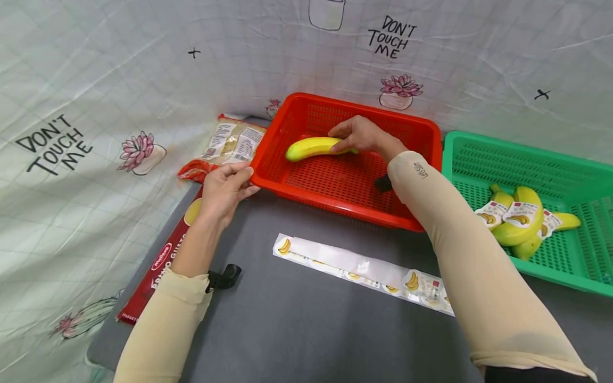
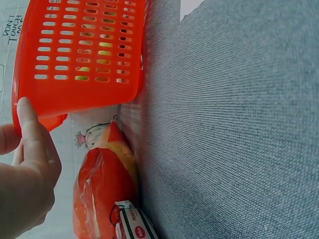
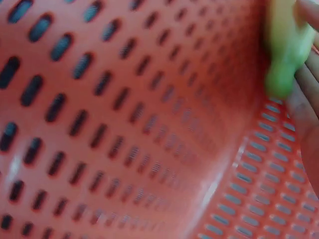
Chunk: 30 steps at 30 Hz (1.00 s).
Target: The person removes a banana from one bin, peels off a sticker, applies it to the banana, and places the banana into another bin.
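Inside the red basket (image 1: 335, 206), my right hand (image 1: 363, 134) grips a yellow banana (image 1: 311, 148) by its stem end, thumb on the near side and fingers over the far side. The green stem end of the banana (image 3: 280, 79) looks blurred beside my fingers in the right wrist view. My left hand (image 1: 224, 190) pinches the basket's near left corner at the rim. In the left wrist view, the left fingers (image 2: 34, 132) lie against the outer side of the red rim, with the thumb on the other side.
At the right, a green basket (image 1: 565, 276) holds several bananas (image 1: 522, 218) with labels. A strip of banana stickers (image 1: 354, 266) lies on the grey table (image 1: 297, 324). Left of the red basket are a clear-and-red food bag (image 1: 232, 141) and a long red pasta packet (image 1: 165, 255).
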Each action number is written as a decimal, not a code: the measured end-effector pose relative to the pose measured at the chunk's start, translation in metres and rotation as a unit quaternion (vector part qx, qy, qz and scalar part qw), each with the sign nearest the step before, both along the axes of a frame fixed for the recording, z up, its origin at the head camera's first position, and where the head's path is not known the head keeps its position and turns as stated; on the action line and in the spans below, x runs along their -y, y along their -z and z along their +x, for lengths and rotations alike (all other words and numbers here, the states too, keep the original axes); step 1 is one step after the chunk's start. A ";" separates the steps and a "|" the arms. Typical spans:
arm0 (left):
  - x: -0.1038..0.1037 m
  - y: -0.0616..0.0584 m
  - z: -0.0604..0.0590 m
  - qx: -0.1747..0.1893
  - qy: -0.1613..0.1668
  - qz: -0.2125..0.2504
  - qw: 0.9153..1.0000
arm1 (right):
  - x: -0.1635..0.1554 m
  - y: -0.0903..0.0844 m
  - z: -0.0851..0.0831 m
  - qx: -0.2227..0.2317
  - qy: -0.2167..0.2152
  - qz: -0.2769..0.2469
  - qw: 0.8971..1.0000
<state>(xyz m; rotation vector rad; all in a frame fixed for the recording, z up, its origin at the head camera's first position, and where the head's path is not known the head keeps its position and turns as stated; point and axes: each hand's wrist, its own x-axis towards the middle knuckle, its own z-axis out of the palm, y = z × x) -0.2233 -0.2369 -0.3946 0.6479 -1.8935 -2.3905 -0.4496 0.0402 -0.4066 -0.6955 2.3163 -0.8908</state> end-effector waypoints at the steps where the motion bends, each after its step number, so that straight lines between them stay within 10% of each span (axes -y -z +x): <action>1: 0.000 -0.001 0.000 0.000 -0.001 0.001 1.000 | 0.001 0.001 0.000 -0.001 0.001 0.002 1.000; 20: -0.004 -0.002 0.000 0.000 0.004 0.020 1.000 | -0.003 -0.002 0.006 0.023 0.034 0.002 0.999; 30: -0.004 -0.005 0.002 0.015 -0.014 0.023 1.000 | -0.016 -0.036 0.021 0.003 0.070 -0.018 0.997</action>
